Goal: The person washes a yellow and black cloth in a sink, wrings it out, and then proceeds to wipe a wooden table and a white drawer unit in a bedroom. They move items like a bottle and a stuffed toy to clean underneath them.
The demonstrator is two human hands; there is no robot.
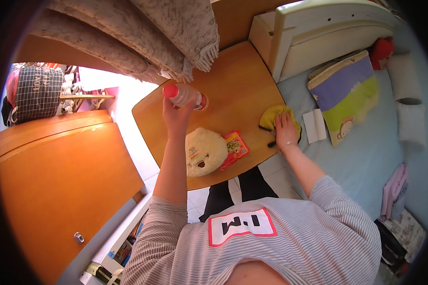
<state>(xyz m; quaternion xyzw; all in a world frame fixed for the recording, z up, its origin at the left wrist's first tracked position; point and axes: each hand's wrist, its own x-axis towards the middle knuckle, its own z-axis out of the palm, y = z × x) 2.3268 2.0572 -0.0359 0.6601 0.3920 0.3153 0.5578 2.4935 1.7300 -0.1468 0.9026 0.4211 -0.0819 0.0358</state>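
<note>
My left hand [177, 115] is closed around a clear plastic bottle [189, 95] with a red cap and a red label; the bottle is tilted above the left part of an orange-brown wooden table [239, 85]. Whether its base touches the table I cannot tell. At the table's right edge my right hand [286, 131] presses down over a fuzzy yellow cloth [274, 115] with dark trim, its fingers laid across it. A cream plush toy head [208, 153] lies on the near side, partly behind my left forearm. Beside it is a red printed packet [237, 146].
To the right stands a bed [363, 153] with a white headboard [335, 35], a colourful pillow [346, 92] and a folded white paper or cloth [314, 126] near the table. A patterned, fringed curtain [135, 32] hangs over the far left. An orange wooden door or panel [67, 171] is at left.
</note>
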